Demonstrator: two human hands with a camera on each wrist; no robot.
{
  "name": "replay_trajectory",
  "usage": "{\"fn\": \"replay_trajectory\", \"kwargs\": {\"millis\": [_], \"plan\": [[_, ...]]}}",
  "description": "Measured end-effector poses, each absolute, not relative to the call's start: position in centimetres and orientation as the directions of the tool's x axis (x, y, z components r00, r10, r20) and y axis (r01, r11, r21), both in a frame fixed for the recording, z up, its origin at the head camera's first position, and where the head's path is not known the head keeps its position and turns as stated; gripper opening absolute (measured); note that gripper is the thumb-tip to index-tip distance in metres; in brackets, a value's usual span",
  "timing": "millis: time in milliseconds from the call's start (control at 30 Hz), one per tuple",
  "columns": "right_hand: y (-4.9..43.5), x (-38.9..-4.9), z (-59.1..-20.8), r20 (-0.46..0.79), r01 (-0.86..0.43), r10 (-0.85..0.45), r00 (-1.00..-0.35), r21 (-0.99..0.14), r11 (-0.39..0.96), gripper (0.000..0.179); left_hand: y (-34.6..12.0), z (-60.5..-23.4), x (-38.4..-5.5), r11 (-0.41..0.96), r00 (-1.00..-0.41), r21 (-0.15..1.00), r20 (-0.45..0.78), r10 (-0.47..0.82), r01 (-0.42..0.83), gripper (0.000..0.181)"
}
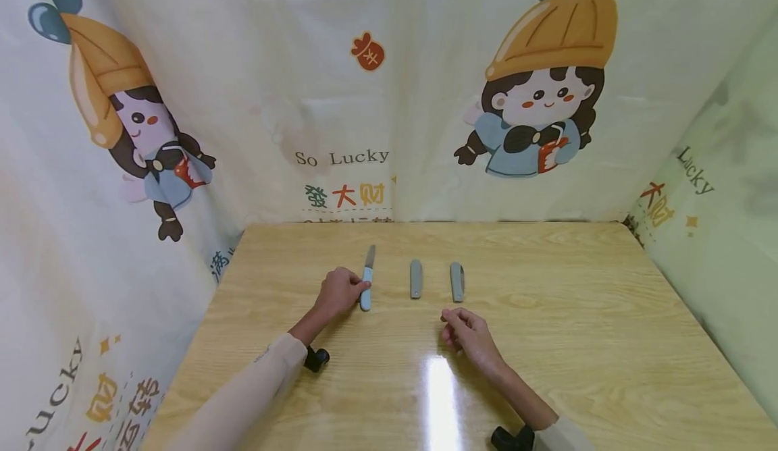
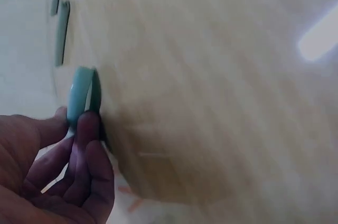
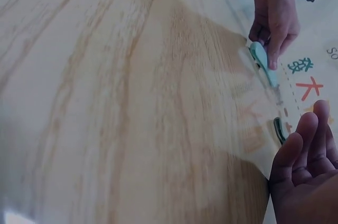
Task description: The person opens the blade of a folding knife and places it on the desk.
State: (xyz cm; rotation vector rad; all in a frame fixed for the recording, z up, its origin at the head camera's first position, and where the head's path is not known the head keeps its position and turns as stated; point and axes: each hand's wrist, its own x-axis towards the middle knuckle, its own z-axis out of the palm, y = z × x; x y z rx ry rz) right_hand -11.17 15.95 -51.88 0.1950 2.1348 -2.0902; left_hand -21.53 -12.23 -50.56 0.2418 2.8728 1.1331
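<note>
My left hand (image 1: 339,290) pinches the light blue handle of a folding knife (image 1: 366,293) between thumb and fingers. Its blade (image 1: 370,256) is out and points toward the back of the table. In the left wrist view the handle (image 2: 80,93) stands up from the fingertips, and the blade is hidden. To its right lie two grey-green folding knives, one in the middle (image 1: 416,279) and one farther right (image 1: 457,282), with no blade sticking out. Just in front of the right one, my right hand (image 1: 471,339) holds nothing, its fingers loosely bent.
The wooden table (image 1: 577,316) reflects a bright strip of light in front. A printed cloth (image 1: 267,100) with cartoon figures hangs behind and along both sides. Black wrist cameras, such as the left one (image 1: 317,359), sit at both wrists.
</note>
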Motion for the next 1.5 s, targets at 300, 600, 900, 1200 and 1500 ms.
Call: {"fn": "replay_trajectory", "kwargs": {"millis": [300,600,900,1200,1500], "plan": [[15.9,-11.3,-52.0,-0.201,0.200,-0.041,-0.979,-0.979,0.029,0.039,-12.6,-50.3,-22.9,0.781,-0.995,0.622,-0.024,0.102,0.065,0.024],[15.6,-11.4,-51.7,-0.186,0.180,-0.074,-0.980,-0.981,0.073,0.035,-12.2,-50.2,-23.0,0.748,-1.000,0.664,0.025,-0.007,0.011,0.026],[15.6,-11.5,-51.3,-0.171,0.165,-0.089,-0.981,-0.984,0.065,0.031,-10.3,-50.0,-22.8,0.796,-0.912,0.451,0.271,0.309,0.404,0.035],[15.8,-11.8,-51.3,-0.180,0.177,-0.078,-0.981,-0.983,0.041,0.031,-5.8,-49.0,-25.0,0.667,-0.755,0.548,-0.094,0.649,0.505,0.106],[15.2,-12.0,-51.4,-0.209,0.210,-0.111,-0.972,-0.978,-0.002,0.030,-4.3,-50.2,-25.5,0.707,-0.770,0.493,-0.108,0.629,0.508,0.108]]}}
